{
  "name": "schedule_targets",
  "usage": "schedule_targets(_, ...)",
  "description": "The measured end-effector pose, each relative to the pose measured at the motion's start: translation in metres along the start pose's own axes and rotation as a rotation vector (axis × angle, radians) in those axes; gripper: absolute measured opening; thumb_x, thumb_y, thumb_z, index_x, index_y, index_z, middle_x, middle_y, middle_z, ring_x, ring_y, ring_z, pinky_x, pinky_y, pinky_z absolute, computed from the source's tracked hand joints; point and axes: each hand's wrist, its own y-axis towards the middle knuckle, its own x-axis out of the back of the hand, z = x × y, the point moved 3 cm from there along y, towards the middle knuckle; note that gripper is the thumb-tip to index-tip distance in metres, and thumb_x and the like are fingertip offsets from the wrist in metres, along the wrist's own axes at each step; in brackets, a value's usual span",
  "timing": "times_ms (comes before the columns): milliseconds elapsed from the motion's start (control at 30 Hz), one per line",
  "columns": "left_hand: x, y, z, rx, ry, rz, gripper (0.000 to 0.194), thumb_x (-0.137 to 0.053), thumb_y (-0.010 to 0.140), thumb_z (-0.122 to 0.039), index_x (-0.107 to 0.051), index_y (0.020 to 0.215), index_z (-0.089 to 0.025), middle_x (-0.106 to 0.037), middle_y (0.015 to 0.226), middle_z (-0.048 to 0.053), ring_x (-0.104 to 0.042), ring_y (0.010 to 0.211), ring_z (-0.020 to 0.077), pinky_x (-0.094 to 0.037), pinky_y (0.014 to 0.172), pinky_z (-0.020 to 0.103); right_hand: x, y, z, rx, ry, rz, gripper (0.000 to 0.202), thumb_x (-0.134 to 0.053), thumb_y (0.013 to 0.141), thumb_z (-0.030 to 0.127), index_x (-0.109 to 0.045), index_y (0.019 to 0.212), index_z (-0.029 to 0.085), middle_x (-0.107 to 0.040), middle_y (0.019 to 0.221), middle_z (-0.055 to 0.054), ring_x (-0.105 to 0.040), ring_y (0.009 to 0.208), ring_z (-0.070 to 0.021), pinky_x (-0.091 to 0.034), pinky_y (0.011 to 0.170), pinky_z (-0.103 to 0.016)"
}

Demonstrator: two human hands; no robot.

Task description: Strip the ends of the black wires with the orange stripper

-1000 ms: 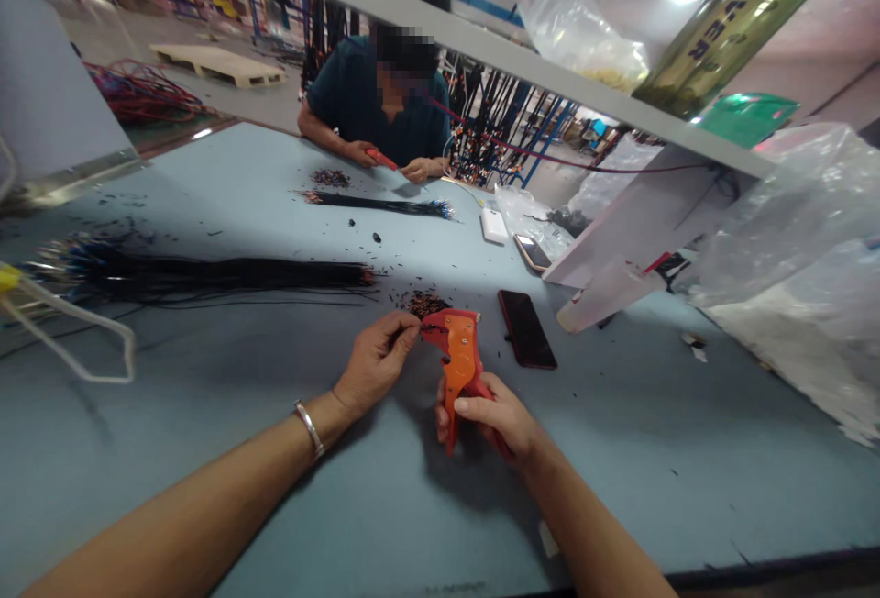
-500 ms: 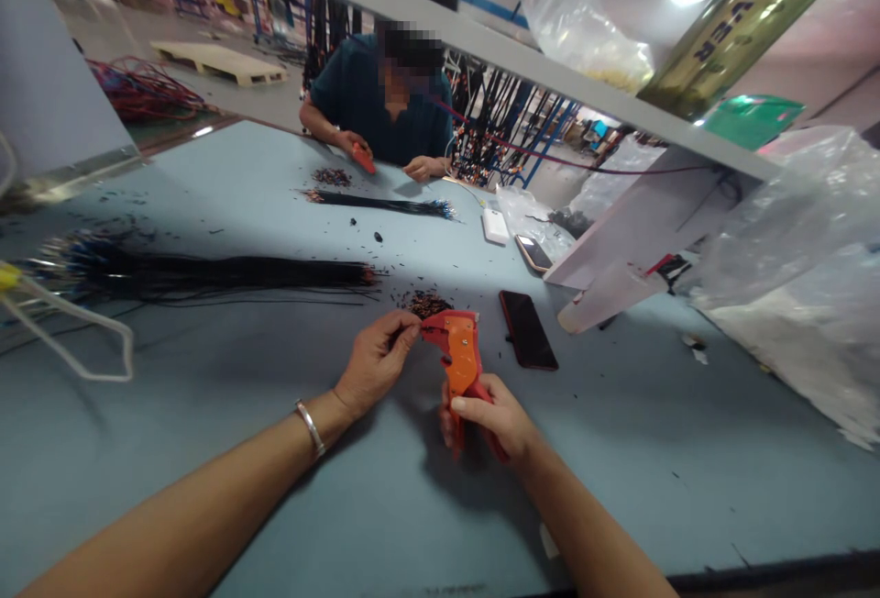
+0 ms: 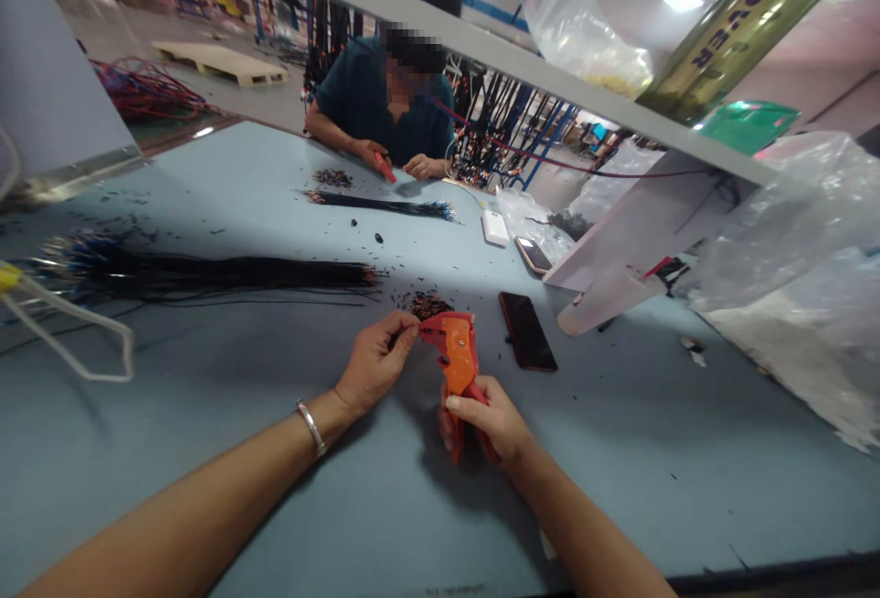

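Observation:
My right hand (image 3: 485,415) is wrapped round the handles of a red and orange wire stripper (image 3: 459,355), whose jaws point left. At the jaw tip, my left hand (image 3: 378,355) is closed in a pinch. A thin dark wire seems to be between those fingers, but it is mostly hidden. Just beyond the jaws lies a heap of short insulation scraps (image 3: 427,304). Left of it stretches a long bundle of black wires (image 3: 240,272), with copper-coloured ends at its right and blue and silvery ends at its left.
Across the table (image 3: 605,470) a co-worker (image 3: 385,103) holds a red tool (image 3: 384,167) behind a smaller wire bundle (image 3: 378,204). A dark phone (image 3: 528,330) lies right of my stripper. A bent white rod (image 3: 75,369) juts in at left. Overhead runs a grey beam (image 3: 481,43).
The wire stripper has shifted very slightly left in my right hand. My left hand stays nearly still. Across the table, the co-worker's red tool has moved to the right.

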Motion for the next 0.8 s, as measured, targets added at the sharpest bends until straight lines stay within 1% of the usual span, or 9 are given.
schedule_targets(233, -0.0007, 0.0017, 0.0017, 0.023, -0.01, 0.015, 0.02, -0.049, 0.086, -0.029, -0.058, 0.073, -0.017, -0.053, 0.063, -0.002, -0.048, 0.062, 0.0115, -0.041, 0.061, 0.022, -0.0008, 0.0011, -0.0043, 0.007, 0.006, -0.032, 0.037, -0.071, 0.071, 0.046, -0.053, 0.065, 0.015, -0.054, 0.047, 0.002, -0.05, 0.035, -0.0098, -0.04, 0.033, -0.019)
schedule_targets(433, -0.001, 0.0018, 0.0019, 0.026, -0.005, 0.014, 0.02, -0.049, 0.086, -0.029, -0.059, 0.074, -0.017, -0.055, 0.065, -0.002, -0.049, 0.064, 0.0121, -0.042, 0.063, 0.022, -0.0012, 0.0009, -0.0048, 0.002, -0.004, -0.062, 0.039, -0.072, 0.07, 0.048, -0.052, 0.063, 0.015, -0.053, 0.046, 0.003, -0.048, 0.034, -0.0094, -0.038, 0.031, -0.018)
schedule_targets(567, -0.001, 0.0012, 0.0005, 0.035, -0.022, 0.001, 0.02, -0.05, 0.086, -0.03, -0.058, 0.073, -0.017, -0.053, 0.062, -0.003, -0.048, 0.061, 0.0116, -0.041, 0.06, 0.021, -0.0017, 0.0005, -0.0028, 0.005, -0.018, -0.069, 0.04, -0.072, 0.07, 0.048, -0.051, 0.061, 0.016, -0.051, 0.046, 0.003, -0.047, 0.033, -0.0087, -0.037, 0.031, -0.018)
schedule_targets(800, -0.0012, 0.0004, 0.0013, 0.026, -0.013, -0.015, 0.019, -0.05, 0.086, -0.029, -0.059, 0.074, -0.017, -0.054, 0.063, -0.003, -0.048, 0.061, 0.0112, -0.041, 0.061, 0.021, -0.0029, 0.0008, -0.0017, -0.001, -0.019, -0.085, 0.04, -0.072, 0.069, 0.048, -0.05, 0.059, 0.016, -0.048, 0.044, 0.005, -0.044, 0.031, -0.0081, -0.036, 0.03, -0.018)
